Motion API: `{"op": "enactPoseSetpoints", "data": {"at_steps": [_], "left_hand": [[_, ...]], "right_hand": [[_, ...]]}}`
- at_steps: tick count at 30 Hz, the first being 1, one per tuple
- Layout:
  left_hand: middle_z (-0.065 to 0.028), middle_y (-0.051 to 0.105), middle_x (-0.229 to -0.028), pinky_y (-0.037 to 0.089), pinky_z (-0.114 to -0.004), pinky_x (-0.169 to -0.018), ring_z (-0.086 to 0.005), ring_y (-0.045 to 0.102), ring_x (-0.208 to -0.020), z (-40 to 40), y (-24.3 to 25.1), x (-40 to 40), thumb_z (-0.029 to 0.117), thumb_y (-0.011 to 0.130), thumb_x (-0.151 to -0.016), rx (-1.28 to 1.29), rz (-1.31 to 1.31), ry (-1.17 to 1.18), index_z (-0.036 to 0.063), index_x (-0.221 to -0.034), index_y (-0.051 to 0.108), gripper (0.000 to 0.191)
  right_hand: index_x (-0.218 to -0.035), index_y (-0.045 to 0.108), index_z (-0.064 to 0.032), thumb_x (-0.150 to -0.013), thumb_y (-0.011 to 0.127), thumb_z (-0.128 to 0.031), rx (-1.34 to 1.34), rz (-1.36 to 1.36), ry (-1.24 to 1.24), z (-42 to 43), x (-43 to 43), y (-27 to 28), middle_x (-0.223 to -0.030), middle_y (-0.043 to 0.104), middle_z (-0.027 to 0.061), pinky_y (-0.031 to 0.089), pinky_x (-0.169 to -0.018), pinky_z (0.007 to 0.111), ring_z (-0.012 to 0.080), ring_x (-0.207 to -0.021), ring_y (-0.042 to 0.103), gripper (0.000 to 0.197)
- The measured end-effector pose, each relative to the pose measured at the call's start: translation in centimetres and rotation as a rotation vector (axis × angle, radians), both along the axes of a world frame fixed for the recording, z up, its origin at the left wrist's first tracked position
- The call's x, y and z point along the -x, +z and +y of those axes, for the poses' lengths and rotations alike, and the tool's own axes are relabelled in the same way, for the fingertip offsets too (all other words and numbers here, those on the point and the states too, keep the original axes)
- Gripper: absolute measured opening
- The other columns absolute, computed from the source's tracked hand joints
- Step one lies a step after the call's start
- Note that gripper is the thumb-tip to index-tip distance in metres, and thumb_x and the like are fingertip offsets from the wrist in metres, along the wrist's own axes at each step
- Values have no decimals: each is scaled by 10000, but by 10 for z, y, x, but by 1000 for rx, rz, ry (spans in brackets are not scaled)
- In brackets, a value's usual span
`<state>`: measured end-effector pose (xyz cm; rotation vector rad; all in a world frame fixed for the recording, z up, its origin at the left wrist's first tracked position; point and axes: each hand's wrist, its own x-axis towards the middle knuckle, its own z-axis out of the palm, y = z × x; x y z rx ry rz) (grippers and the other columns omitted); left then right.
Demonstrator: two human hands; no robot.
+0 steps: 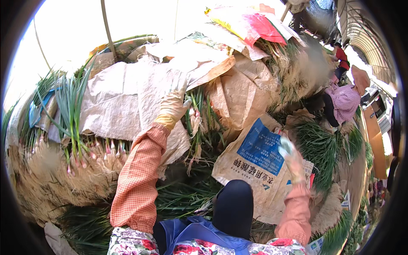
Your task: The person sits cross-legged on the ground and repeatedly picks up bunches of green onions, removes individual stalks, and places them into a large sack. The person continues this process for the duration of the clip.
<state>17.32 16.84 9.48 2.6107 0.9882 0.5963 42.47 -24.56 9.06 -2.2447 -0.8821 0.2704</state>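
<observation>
My left hand (172,106), in a pale glove, reaches over a whitish woven sheet (118,92) that covers part of a stack of spring onions. Its thumb stands apart from its fingers, beside a small group of spring onions (196,118) with pinkish-white bulbs. My right hand (291,157), gloved and blurred, is over the right side of a printed woven sack (245,191) with a blue panel and writing. Whether those fingers pinch the sack cannot be made out. Left of my left arm, several spring onions (76,118) lie with their roots toward me.
Green onion leaves (188,197) lie around my knee (234,207). A tan sack (242,89) and a red-and-white plastic sack (255,24) lie on the stack. At right are more onion bundles (318,146), a bent-over person in a checked top (342,102) and another in red (341,59).
</observation>
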Motion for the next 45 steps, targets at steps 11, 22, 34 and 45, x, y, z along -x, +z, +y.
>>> {"op": "enactPoseSetpoints", "data": {"at_steps": [11, 22, 34, 45], "left_hand": [[-28, 692, -817, 520, -354, -626, -207, 622, -651, 130, -31, -73, 222, 577, -944, 136, -369, 279, 105, -1010, 699, 182], [-99, 669, -912, 564, -388, -727, -241, 650, -758, 242, -112, 212, 331, 571, -964, 718, -1451, 692, 15, -1102, 613, 347], [-153, 691, -1085, 574, -339, -793, -196, 698, -888, 4, 35, 125, 334, 545, -990, 1128, -513, -235, 66, -1306, 568, 415], [-234, 531, -1183, 476, -459, -949, -358, 568, -1098, -12, -60, -34, 155, 732, -735, 313, -93, 464, 156, -1549, 81, 1043]], "right_hand": [[-1346, 506, -114, -888, 661, -284, 241, -477, 306, 235, 11, 3, -1167, 621, 243, 544, -790, 428, 367, -930, 671, 513], [-1133, 673, 14, -905, 584, -83, -540, 483, 385, 218, 36, 77, -1075, 667, 95, 538, -709, 164, 109, -888, 624, 263], [-1245, 579, -25, -1002, 466, -419, -1119, 866, 135, 214, 6, 79, -1231, 608, 111, 425, -1032, 369, 227, -1159, 556, 476], [-1317, 552, -22, -946, 601, -321, 396, 333, 812, 161, 99, -57, -1239, 638, 109, 462, -990, 362, 246, -1089, 621, 478]]}}
